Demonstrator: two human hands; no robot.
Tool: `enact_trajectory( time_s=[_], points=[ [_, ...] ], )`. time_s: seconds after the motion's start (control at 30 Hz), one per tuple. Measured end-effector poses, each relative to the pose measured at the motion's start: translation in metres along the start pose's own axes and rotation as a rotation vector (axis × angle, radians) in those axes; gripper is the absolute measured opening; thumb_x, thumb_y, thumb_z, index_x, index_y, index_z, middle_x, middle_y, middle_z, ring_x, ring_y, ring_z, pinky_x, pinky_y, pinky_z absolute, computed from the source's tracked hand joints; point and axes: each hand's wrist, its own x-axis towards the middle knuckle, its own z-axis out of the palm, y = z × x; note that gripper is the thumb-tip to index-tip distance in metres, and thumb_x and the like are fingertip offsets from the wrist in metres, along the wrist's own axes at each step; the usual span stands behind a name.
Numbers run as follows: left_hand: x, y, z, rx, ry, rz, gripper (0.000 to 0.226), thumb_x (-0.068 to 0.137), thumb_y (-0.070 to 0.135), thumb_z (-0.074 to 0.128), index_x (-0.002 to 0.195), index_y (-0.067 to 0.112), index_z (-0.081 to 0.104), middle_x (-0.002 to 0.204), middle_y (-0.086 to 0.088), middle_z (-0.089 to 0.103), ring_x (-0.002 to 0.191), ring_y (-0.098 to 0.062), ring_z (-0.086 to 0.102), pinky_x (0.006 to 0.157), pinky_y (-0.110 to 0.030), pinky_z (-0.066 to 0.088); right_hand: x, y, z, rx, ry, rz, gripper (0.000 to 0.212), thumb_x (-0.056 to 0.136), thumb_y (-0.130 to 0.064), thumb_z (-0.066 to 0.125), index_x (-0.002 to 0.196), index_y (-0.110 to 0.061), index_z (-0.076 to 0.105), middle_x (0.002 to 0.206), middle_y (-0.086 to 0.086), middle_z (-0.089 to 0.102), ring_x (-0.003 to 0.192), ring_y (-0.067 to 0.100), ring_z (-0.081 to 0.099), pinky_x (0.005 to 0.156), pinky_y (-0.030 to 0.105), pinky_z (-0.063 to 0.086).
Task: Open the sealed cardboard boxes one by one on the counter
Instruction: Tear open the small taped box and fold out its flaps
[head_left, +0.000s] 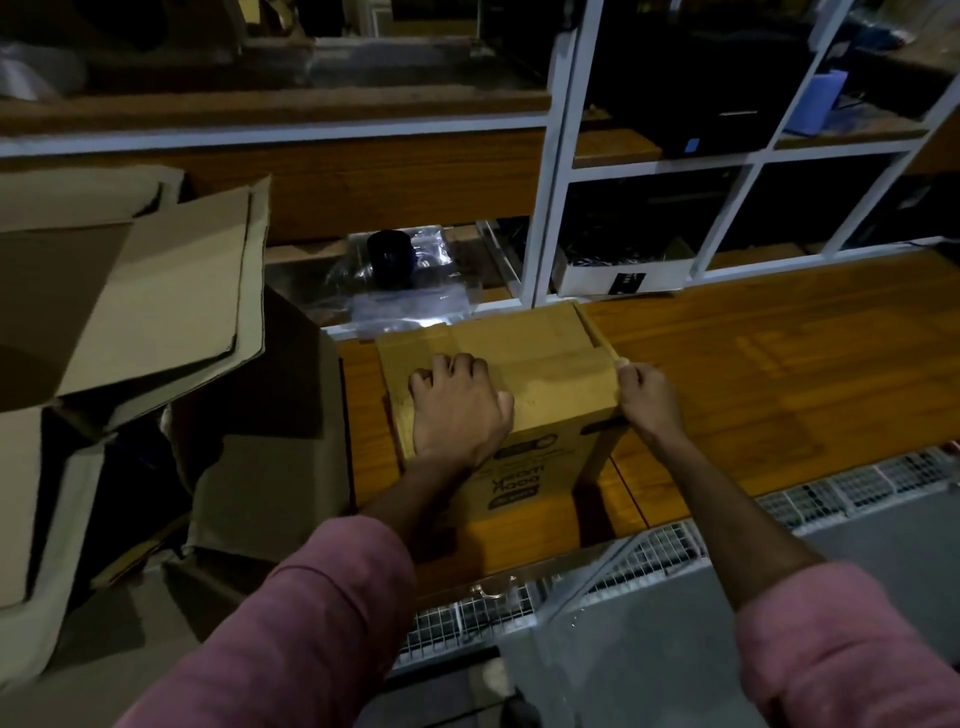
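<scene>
The step in hand appears to be stripping the seal from one cardboard box (519, 395), which stands upright on the wooden counter (779, 374), near its front edge. The left hand (460, 410) lies flat and spread on the box top, pressing it down. The right hand (647, 397) is closed at the top right edge, pinching what looks like the end of the tape strip (597, 332) that runs along that side; the dim light leaves the grip unclear. The next move likely calls for a steady pull along the strip while the left hand keeps the box from lifting or sliding.

The box is plain brown, taller than wide, with dark printing on its near face. Its top flaps lie closed. Opened, emptied cartons (135, 312) lie heaped to the left.
</scene>
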Motion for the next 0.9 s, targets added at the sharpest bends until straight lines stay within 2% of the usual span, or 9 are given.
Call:
enact_trajectory(
  time_s=[0.13, 0.3, 0.4, 0.53, 0.63, 0.7, 0.73, 0.8, 0.9],
  points=[
    [0.005, 0.001, 0.003, -0.001, 0.006, 0.002, 0.057, 0.092, 0.048, 0.031, 0.126, 0.013, 0.06, 0.126, -0.011, 0.06, 0.114, -0.03, 0.048, 0.094, -0.05, 0.038, 0.001, -0.002, -0.009, -0.099, -0.033, -0.069, 0.04, 0.108, -0.034, 0.037, 0.105, -0.007, 0.067, 0.089, 0.012, 0.066, 0.083, 0.031, 0.064, 0.072, 0.052, 0.056],
    [0.017, 0.007, 0.006, -0.012, 0.007, 0.001, 0.057, 0.091, 0.048, 0.029, 0.124, 0.013, 0.06, 0.125, -0.01, 0.06, 0.115, -0.029, 0.047, 0.095, -0.05, 0.038, 0.015, 0.003, -0.009, -0.157, -0.007, -0.096, 0.033, 0.107, -0.03, 0.039, 0.1, -0.009, 0.065, 0.09, 0.011, 0.064, 0.084, 0.031, 0.063, 0.072, 0.056, 0.056],
    [0.021, 0.007, 0.007, -0.008, 0.001, 0.005, 0.056, 0.091, 0.048, 0.029, 0.124, 0.014, 0.059, 0.125, -0.009, 0.06, 0.115, -0.029, 0.047, 0.096, -0.05, 0.037, 0.01, -0.001, -0.006, -0.236, 0.086, -0.155, 0.021, 0.103, -0.021, 0.047, 0.111, -0.011, 0.065, 0.106, 0.01, 0.059, 0.099, 0.029, 0.057, 0.082, 0.051, 0.053],
    [0.02, 0.008, 0.001, 0.004, -0.006, 0.012, 0.053, 0.091, 0.046, 0.034, 0.124, 0.014, 0.059, 0.125, -0.009, 0.061, 0.114, -0.028, 0.05, 0.098, -0.053, 0.037, -0.004, -0.015, -0.005, -0.466, 0.166, -0.499, 0.028, 0.088, -0.011, 0.071, 0.115, -0.017, 0.067, 0.115, 0.01, 0.058, 0.107, 0.031, 0.052, 0.089, 0.049, 0.045],
    [0.022, 0.017, -0.023, -0.013, 0.066, 0.052, 0.045, 0.095, 0.044, 0.035, 0.117, 0.015, 0.062, 0.114, -0.006, 0.064, 0.102, -0.024, 0.057, 0.091, -0.048, 0.043, -0.01, -0.041, -0.006, -0.387, 0.181, -0.68, 0.023, 0.095, -0.023, 0.062, 0.117, -0.014, 0.066, 0.118, 0.01, 0.062, 0.112, 0.031, 0.053, 0.095, 0.047, 0.04],
    [0.025, 0.023, -0.048, -0.087, 0.109, 0.089, 0.036, 0.101, 0.042, 0.036, 0.105, 0.017, 0.062, 0.099, -0.004, 0.064, 0.083, -0.02, 0.058, 0.075, -0.038, 0.048, -0.008, -0.068, -0.016, -0.35, 0.181, -0.735, 0.026, 0.101, -0.03, 0.051, 0.113, -0.014, 0.067, 0.11, 0.009, 0.067, 0.107, 0.029, 0.058, 0.099, 0.046, 0.039],
    [0.026, 0.026, -0.062, -0.104, 0.115, 0.101, 0.036, 0.103, 0.041, 0.037, 0.096, 0.017, 0.062, 0.089, -0.003, 0.063, 0.074, -0.018, 0.056, 0.066, -0.035, 0.047, -0.007, -0.083, -0.024, -0.352, 0.137, -0.758, 0.028, 0.103, -0.033, 0.047, 0.107, -0.014, 0.068, 0.101, 0.008, 0.07, 0.098, 0.027, 0.061, 0.096, 0.045, 0.042],
    [0.028, 0.033, -0.085, -0.063, 0.077, 0.114, 0.041, 0.104, 0.04, 0.039, 0.076, 0.016, 0.055, 0.074, -0.003, 0.053, 0.066, -0.019, 0.052, 0.06, -0.034, 0.046, -0.006, -0.111, -0.039, -0.399, -0.086, -0.756, 0.031, 0.104, -0.033, 0.046, 0.094, -0.014, 0.068, 0.084, 0.006, 0.068, 0.079, 0.024, 0.061, 0.074, 0.037, 0.044],
    [0.024, 0.04, -0.092, -0.152, -0.212, 0.065, 0.041, 0.103, 0.04, 0.043, 0.067, 0.021, 0.044, 0.077, -0.008, 0.054, 0.072, -0.023, 0.051, 0.066, -0.037, 0.047, -0.007, -0.136, -0.049, -0.569, -0.508, -0.634, 0.02, 0.101, -0.02, 0.052, 0.094, -0.012, 0.069, 0.092, 0.011, 0.069, 0.08, 0.023, 0.058, 0.065, 0.035, 0.034]
  ],
)
